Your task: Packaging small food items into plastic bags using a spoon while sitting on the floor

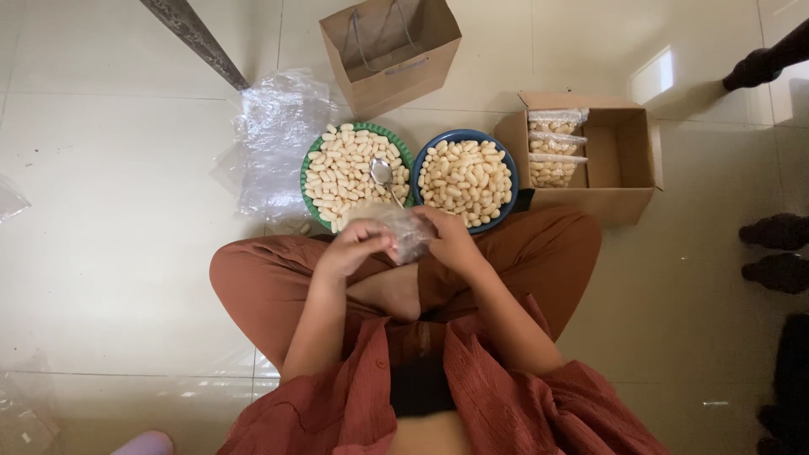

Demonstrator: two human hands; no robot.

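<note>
I sit cross-legged on a tiled floor in rust-coloured clothes. My left hand (354, 247) and my right hand (449, 238) both grip a small clear plastic bag (403, 227) with pale nuts in it, held above my lap. Just beyond my hands stand a green bowl (309, 162) and a blue bowl (466, 136), each heaped with pale nuts. A metal spoon (383, 174) lies on the nuts in the green bowl.
An open cardboard box (619, 152) at the right holds three filled clear bags (554, 147). A brown paper bag (390, 49) stands behind the bowls. Crumpled clear plastic (274, 135) lies at the left. Dark shapes (775, 248), perhaps another person's feet, are at the right edge.
</note>
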